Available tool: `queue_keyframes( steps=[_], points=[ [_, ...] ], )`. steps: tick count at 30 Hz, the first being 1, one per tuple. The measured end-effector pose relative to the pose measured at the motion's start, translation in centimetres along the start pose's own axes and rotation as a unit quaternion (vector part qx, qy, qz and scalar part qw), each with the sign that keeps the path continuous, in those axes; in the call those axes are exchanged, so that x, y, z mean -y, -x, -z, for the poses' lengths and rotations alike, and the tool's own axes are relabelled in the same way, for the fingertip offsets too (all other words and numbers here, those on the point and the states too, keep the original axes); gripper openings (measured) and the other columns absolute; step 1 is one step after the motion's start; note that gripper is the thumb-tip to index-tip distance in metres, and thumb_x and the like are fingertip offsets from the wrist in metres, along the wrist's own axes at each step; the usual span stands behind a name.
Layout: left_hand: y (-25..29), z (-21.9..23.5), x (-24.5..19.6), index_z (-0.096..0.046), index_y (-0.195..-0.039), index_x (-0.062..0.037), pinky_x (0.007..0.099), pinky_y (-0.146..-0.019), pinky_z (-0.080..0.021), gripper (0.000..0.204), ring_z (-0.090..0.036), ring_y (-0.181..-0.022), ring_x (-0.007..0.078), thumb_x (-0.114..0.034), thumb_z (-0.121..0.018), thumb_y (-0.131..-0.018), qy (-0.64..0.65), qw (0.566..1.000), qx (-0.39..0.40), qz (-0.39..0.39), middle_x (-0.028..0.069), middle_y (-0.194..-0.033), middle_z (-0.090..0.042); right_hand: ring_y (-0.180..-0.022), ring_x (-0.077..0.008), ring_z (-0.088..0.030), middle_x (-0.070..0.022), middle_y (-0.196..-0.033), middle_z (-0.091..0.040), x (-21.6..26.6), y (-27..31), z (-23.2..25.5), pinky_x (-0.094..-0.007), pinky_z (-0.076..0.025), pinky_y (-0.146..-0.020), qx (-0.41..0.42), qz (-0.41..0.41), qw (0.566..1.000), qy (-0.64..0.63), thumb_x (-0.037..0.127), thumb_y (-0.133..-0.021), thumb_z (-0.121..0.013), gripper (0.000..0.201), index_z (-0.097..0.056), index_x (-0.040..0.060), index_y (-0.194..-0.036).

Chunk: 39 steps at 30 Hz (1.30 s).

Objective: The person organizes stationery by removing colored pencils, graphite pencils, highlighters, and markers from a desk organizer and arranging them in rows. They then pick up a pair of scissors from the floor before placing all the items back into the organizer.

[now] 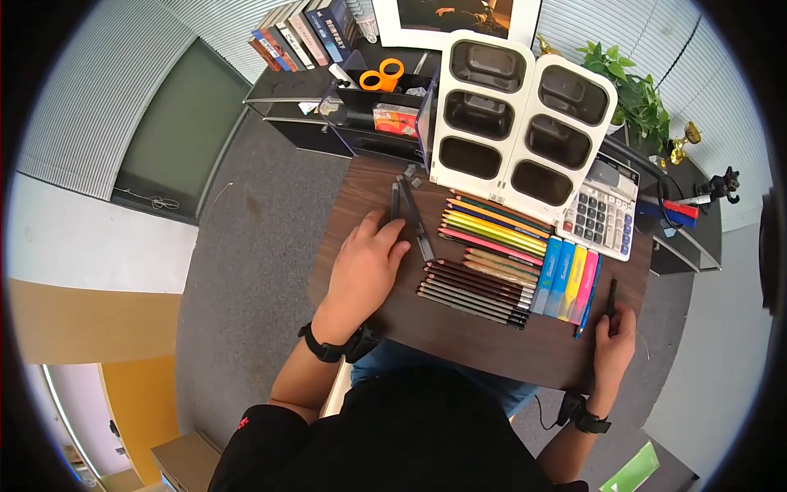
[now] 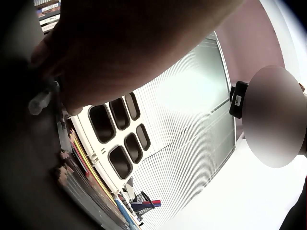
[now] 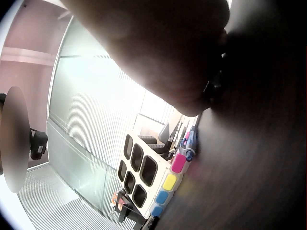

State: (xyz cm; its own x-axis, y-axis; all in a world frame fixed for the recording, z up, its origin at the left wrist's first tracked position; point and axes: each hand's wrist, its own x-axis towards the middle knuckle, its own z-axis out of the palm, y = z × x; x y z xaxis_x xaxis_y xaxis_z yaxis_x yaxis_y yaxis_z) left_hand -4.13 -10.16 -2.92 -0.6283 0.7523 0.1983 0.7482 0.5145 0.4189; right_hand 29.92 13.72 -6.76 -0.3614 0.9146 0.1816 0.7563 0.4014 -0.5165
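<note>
In the head view my left hand [image 1: 365, 262] lies on the left of the brown table, fingertips at the lower end of a dark pen [image 1: 395, 201]. Another dark pen [image 1: 416, 217] lies slanted beside it. At the right edge my right hand [image 1: 615, 346] pinches a black pen [image 1: 612, 297], which points away from me. Between the hands, coloured pencils [image 1: 492, 230], dark pencils [image 1: 471, 303] and highlighters [image 1: 564, 279] lie in rows. Both wrist views show a hand, dark and close: the left hand [image 2: 110, 52] and the right hand [image 3: 168, 57]; their fingertips are unclear.
A white six-compartment tray [image 1: 507, 123] stands behind the pencils, with a calculator [image 1: 600, 215] to its right. Small grey pieces [image 1: 412, 175] lie near the table's back edge. Behind are a desk organizer [image 1: 365, 111] with orange scissors [image 1: 383, 75], books [image 1: 303, 37] and a plant [image 1: 627, 86].
</note>
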Motion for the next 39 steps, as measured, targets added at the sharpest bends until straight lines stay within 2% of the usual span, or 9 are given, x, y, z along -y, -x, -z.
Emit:
queue_keyframes(
  steps=[5, 15, 17, 21, 24, 27, 29, 33, 39],
  points=[
    [-0.1, -0.3, -1.0, -0.068, -0.121, -0.0059, 0.0456, -0.098, -0.049, 0.033, -0.058, -0.118, 0.0422, -0.017, -0.07, -0.091, 0.007, 1.0, -0.018, 0.009, 0.024, -0.134, -0.056, -0.073, -0.0221, -0.059, -0.0105, -0.084, -0.06, 0.1, -0.2, 0.2, -0.0353, -0.05, -0.069, 0.018, -0.027, 0.999, 0.009, 0.006, -0.087, -0.067, 0.031, -0.063, 0.005, -0.117],
    [-0.4, -1.9, -0.8, -0.067, -0.116, -0.0033, 0.0473, -0.1, -0.048, 0.034, -0.057, -0.119, 0.043, -0.02, -0.074, -0.088, -0.029, 0.997, -0.069, -0.002, 0.0253, -0.135, -0.055, -0.072, -0.0208, -0.058, -0.0107, -0.086, -0.061, 0.1, 0.0, 0.5, -0.0337, -0.05, -0.069, 0.01, 0.001, 1.0, -0.01, 0.004, -0.086, -0.068, 0.032, -0.063, 0.0035, -0.118],
    [-0.4, -1.6, -0.9, -0.062, -0.12, -0.002, 0.0474, -0.1, -0.047, 0.038, -0.057, -0.119, 0.0439, -0.016, -0.074, -0.087, -0.015, 0.997, -0.054, 0.045, 0.0249, -0.136, -0.055, -0.072, -0.0206, -0.057, -0.0102, -0.085, -0.06, 0.1, 0.0, 0.4, -0.0334, -0.049, -0.068, 0.015, 0.0, 1.0, -0.014, 0.004, -0.086, -0.068, 0.032, -0.063, 0.004, -0.118],
    [0.2, -0.9, -0.3, -0.057, -0.126, -0.0017, 0.0472, -0.101, -0.047, 0.043, -0.056, -0.12, 0.0438, -0.008, -0.071, -0.085, -0.016, 0.997, -0.039, 0.072, 0.0243, -0.137, -0.054, -0.071, -0.0207, -0.057, -0.0098, -0.083, -0.059, 0.2, -0.1, 0.5, -0.0335, -0.049, -0.067, 0.019, -0.011, 1.0, -0.016, 0.005, -0.086, -0.068, 0.032, -0.063, 0.0047, -0.118],
    [1.1, -0.1, 0.9, -0.058, -0.125, -0.0017, 0.0456, -0.103, -0.047, 0.042, -0.055, -0.122, 0.0409, 0.002, -0.066, -0.084, 0.004, 0.999, -0.024, 0.048, 0.0202, -0.133, -0.056, -0.07, -0.021, -0.057, -0.0096, -0.081, -0.058, 0.2, -0.1, 0.4, -0.0339, -0.049, -0.067, 0.017, -0.01, 1.0, -0.008, 0.005, -0.086, -0.068, 0.032, -0.064, 0.0053, -0.118],
    [1.5, 0.9, 0.8, -0.06, -0.123, -0.0009, 0.0444, -0.103, -0.047, 0.04, -0.055, -0.121, 0.0397, 0.002, -0.067, -0.084, 0.013, 0.999, 0.029, 0.023, 0.018, -0.131, -0.057, -0.07, -0.0214, -0.057, -0.0096, -0.082, -0.058, 0.1, -0.1, 0.5, -0.0342, -0.05, -0.067, 0.013, -0.002, 1.0, -0.006, 0.006, -0.086, -0.069, 0.032, -0.064, 0.0055, -0.118],
    [1.4, 0.8, 0.4, -0.061, -0.122, -0.0005, 0.0439, -0.103, -0.047, 0.039, -0.055, -0.12, 0.0391, 0.001, -0.067, -0.084, 0.027, 0.999, 0.034, 0.012, 0.0176, -0.131, -0.058, -0.077, -0.0211, -0.058, -0.0098, -0.085, -0.059, 0.5, -0.1, 0.7, -0.0344, -0.049, -0.072, 0.036, -0.024, 0.999, -0.009, 0.008, -0.089, -0.067, 0.033, -0.062, 0.0046, -0.121],
    [0.5, -0.2, -0.2, -0.062, -0.121, 0.0005, 0.0432, -0.102, -0.047, 0.038, -0.056, -0.12, 0.0383, 0.0, -0.069, -0.083, 0.048, 0.998, 0.03, -0.028, 0.0176, -0.131, -0.058, -0.078, -0.0213, -0.058, -0.0099, -0.086, -0.059, 0.3, -0.1, 0.7, -0.0341, -0.049, -0.073, 0.037, -0.026, 0.999, 0.001, 0.008, -0.088, -0.067, 0.033, -0.062, 0.0048, -0.121],
    [-1.4, -1.1, -1.4, -0.063, -0.121, 0.002, 0.0427, -0.103, -0.047, 0.035, -0.056, -0.121, 0.0379, -0.004, -0.068, -0.087, 0.083, 0.995, 0.04, -0.04, 0.0181, -0.131, -0.059, -0.078, -0.0209, -0.058, -0.0096, -0.087, -0.059, 0.6, 0.0, 0.8, -0.0337, -0.049, -0.074, 0.033, -0.023, 0.999, -0.009, 0.008, -0.088, -0.067, 0.033, -0.062, 0.0048, -0.12]
  ],
)
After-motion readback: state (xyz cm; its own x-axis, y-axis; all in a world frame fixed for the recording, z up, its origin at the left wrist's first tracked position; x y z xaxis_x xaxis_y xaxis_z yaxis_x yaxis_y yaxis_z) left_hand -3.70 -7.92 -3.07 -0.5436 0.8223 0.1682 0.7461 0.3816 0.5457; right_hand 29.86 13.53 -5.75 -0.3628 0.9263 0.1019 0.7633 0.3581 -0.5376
